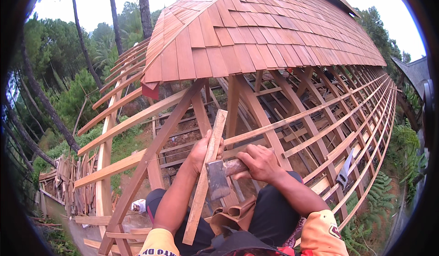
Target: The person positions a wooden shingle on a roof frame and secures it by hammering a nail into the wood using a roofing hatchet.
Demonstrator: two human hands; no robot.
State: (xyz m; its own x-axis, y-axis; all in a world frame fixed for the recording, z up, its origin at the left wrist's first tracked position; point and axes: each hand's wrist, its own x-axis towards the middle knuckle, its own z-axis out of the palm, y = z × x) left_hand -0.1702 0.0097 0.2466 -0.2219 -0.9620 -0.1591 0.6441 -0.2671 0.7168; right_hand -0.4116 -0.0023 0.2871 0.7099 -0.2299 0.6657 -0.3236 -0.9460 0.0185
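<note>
My left hand (201,150) is closed around the upper part of a long, narrow wooden batten (196,210), which slants from upper right to lower left in front of my body. In my right hand (260,162) is a hammer (218,183) with a blocky grey metal head and a thick wooden handle. The hammer head lies across the batten or just in front of it; whether they touch I cannot tell. A brown leather tool pouch (244,210) hangs at my waist between my legs.
Overlapping wooden shingles (256,50) cover the roof ahead. Rafters (160,150) and thin battens (320,144) form an open frame around me, with gaps down to the ground. A handsaw (346,169) rests on battens at right. Scrap wood (82,187) is piled below left.
</note>
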